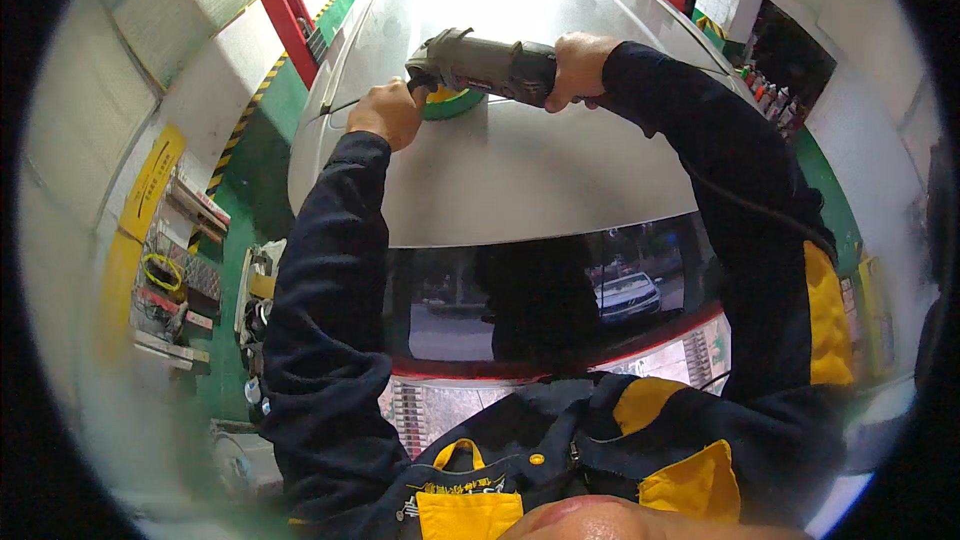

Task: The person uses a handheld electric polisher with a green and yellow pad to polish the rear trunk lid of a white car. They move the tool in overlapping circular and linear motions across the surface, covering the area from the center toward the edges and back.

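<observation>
A grey and black rotary polisher (482,64) spans the space between my two hands over a car's pale silver roof (540,175). My left hand (388,114) is closed around the dark side handle near its head. At the opposite end, my right hand (580,70) wraps the rear body of the tool. Beneath the head is a green and yellow polishing pad (455,106), seemingly flat against the roof; its underside is hidden. A dark cord (750,202) runs along my right arm.
Below the roof lies the dark rear window (440,305), reflecting a white car. Red lift posts (275,0) rise on both sides. Tools and boxes (175,290) line the left wall on the green floor. Bottles (770,98) stand on the right.
</observation>
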A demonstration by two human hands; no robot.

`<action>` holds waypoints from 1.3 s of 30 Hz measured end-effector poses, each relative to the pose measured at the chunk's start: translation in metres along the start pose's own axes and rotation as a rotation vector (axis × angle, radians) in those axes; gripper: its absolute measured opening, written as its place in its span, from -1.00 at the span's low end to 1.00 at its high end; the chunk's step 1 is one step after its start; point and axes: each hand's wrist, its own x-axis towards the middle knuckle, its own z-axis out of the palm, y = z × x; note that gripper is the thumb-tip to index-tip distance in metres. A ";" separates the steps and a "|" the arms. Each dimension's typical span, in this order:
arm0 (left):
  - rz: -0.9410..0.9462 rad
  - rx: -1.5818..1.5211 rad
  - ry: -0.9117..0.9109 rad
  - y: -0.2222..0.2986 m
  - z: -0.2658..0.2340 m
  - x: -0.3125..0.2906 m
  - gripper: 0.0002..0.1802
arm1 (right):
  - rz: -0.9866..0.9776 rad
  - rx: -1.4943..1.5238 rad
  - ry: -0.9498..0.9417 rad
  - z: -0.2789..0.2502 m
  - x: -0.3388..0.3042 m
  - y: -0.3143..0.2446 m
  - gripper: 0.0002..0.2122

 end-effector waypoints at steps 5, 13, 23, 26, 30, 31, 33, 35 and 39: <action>0.100 0.058 -0.015 0.096 0.019 0.026 -0.33 | 0.061 0.069 0.028 -0.024 -0.043 0.085 -0.60; 0.609 0.361 0.067 0.169 0.108 0.130 -0.62 | 0.202 0.035 0.158 -0.023 -0.074 0.202 -0.60; 0.864 0.203 0.156 0.308 0.162 0.183 -0.71 | 0.439 0.106 0.110 -0.064 -0.136 0.347 -0.75; 0.923 0.194 0.162 0.372 0.163 0.169 -0.69 | 0.445 -0.009 0.171 -0.066 -0.181 0.371 -0.74; 1.016 0.172 0.170 0.437 0.173 0.158 -0.65 | 0.528 0.220 0.120 -0.055 -0.203 0.408 -0.70; 1.033 0.170 0.170 0.451 0.175 0.157 -0.64 | 0.515 0.280 0.148 -0.052 -0.207 0.421 -0.69; 1.069 0.165 0.172 0.484 0.184 0.160 -0.62 | 0.481 0.122 0.149 -0.057 -0.215 0.453 -0.67; 1.095 0.179 0.165 0.517 0.193 0.165 -0.60 | 0.428 0.208 0.099 -0.058 -0.223 0.481 -0.67; 1.113 0.189 0.131 0.554 0.204 0.171 -0.56 | 0.549 0.084 0.153 -0.060 -0.243 0.506 -0.69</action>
